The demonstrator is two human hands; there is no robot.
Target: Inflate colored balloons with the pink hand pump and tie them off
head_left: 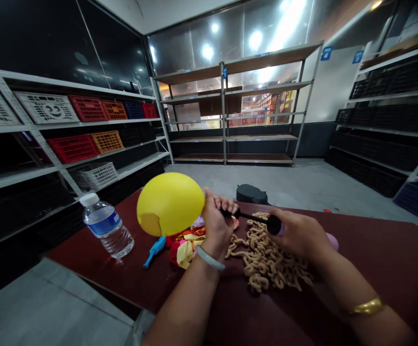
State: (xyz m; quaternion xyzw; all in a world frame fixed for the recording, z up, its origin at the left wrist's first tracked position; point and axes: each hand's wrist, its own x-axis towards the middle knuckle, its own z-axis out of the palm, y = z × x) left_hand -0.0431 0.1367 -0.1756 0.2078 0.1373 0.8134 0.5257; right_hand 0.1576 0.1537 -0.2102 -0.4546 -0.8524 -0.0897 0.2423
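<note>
A yellow balloon (pixel 171 204), swollen with air, sits at the fingers of my left hand (pixel 219 218), which is closed around its neck and the black end of a balloon pump (pixel 250 217). The pump's thin black rod spans the gap between my hands. On its lilac barrel, my right hand (pixel 301 235) is wrapped; the far end of the barrel shows past my palm. Below the rod lies a heap of tan, curly cords (pixel 272 259). Limp balloons (pixel 185 250) in red, yellow and other colours lie behind my left wrist, with a blue balloon (pixel 154 250) beside them.
A water bottle (pixel 106 226) stands at the left of the dark red table (pixel 371 240). Behind the table is a dark grey object (pixel 251 193), perhaps a seat. Shelves with coloured crates (pixel 74 149) line the left, and a metal rack (pixel 223 115) stands at the back.
</note>
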